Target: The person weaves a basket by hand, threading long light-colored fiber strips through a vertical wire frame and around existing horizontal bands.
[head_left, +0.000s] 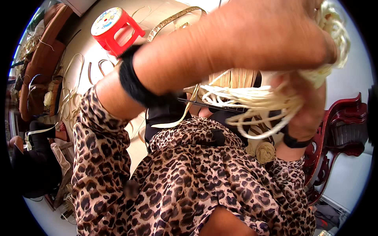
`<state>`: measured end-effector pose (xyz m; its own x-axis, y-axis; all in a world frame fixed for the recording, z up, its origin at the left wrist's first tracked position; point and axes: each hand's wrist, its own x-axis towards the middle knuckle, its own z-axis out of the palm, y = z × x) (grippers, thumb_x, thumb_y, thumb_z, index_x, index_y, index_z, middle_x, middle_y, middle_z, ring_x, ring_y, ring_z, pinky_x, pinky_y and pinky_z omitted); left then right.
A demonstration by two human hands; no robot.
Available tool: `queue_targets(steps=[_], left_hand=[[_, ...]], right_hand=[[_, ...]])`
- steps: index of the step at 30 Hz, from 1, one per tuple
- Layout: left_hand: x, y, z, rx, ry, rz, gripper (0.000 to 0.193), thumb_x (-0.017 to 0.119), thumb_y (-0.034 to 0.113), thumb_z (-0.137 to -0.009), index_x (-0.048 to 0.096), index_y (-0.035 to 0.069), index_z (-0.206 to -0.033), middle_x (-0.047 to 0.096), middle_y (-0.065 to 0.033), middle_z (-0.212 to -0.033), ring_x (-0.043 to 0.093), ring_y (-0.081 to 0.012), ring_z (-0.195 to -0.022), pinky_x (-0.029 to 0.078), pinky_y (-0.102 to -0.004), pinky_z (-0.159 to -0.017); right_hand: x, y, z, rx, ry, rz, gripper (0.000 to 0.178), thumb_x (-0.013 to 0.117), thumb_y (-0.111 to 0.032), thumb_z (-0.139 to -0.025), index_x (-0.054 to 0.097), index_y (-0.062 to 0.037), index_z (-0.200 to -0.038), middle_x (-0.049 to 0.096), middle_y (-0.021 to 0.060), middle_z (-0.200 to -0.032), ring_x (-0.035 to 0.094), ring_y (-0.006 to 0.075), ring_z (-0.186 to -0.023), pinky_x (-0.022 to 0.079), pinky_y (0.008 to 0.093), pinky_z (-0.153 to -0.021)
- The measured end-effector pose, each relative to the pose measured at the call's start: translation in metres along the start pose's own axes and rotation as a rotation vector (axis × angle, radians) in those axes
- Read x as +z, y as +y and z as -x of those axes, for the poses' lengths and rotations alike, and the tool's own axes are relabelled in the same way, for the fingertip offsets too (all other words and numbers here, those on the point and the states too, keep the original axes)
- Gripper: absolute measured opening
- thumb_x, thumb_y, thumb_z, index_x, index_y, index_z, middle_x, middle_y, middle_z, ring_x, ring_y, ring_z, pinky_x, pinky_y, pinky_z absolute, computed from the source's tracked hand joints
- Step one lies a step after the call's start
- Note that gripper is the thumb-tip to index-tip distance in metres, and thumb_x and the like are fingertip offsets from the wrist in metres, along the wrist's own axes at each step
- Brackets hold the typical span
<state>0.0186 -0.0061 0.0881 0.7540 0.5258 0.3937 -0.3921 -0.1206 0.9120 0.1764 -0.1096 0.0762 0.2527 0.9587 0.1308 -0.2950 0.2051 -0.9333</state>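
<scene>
A loose bundle of cream cord [252,94] hangs in several loops in front of my chest, toward the right. My left hand [291,35] reaches across from the left, high and close to the camera; it is closed on the upper part of the bundle, its fingertips hidden. Just below it, my right hand [309,104] is wrapped round the same cord, somewhat smeared by motion. Behind the dangling loops, a piece made of flat tan strips [232,78] shows in part. One pale flat strip [177,120] lies across my lap.
A red plastic stool [118,33] stands at the far left, beside a braided band [173,21]. Loose strips [71,98] litter the floor. A ball of twine [265,152] sits near my right forearm. At right is a dark red carved chair [327,133]; another person [43,157] is at left.
</scene>
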Motion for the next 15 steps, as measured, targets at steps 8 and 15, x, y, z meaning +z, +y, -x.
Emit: queue_targets(steps=[8, 15], left_hand=[[-0.053, -0.087, -0.004, 0.153, -0.078, -0.837, 0.065, 0.071, 0.04, -0.067, 0.05, 0.006, -0.118, 0.049, -0.0208, -0.116, 0.048, -0.0286, -0.109, 0.043, -0.041, -0.09], [-0.032, -0.126, 0.018, 0.201, -0.266, -1.006, 0.049, 0.074, 0.033, -0.065, 0.06, 0.014, -0.107, 0.041, -0.0174, -0.125, 0.032, -0.0312, -0.123, 0.028, -0.0503, -0.101]], right_hand=[[-0.067, -0.083, -0.007, 0.337, -0.478, -0.125, 0.081, 0.055, -0.003, -0.08, -0.004, -0.004, -0.136, 0.048, 0.0078, -0.068, 0.043, 0.0082, -0.043, 0.036, 0.0201, -0.035], [-0.078, -0.101, 0.008, 0.354, -0.422, -0.051, 0.088, 0.054, 0.002, -0.075, -0.01, -0.0026, -0.136, 0.042, 0.0059, -0.041, 0.037, 0.0108, -0.027, 0.035, 0.0209, -0.028]])
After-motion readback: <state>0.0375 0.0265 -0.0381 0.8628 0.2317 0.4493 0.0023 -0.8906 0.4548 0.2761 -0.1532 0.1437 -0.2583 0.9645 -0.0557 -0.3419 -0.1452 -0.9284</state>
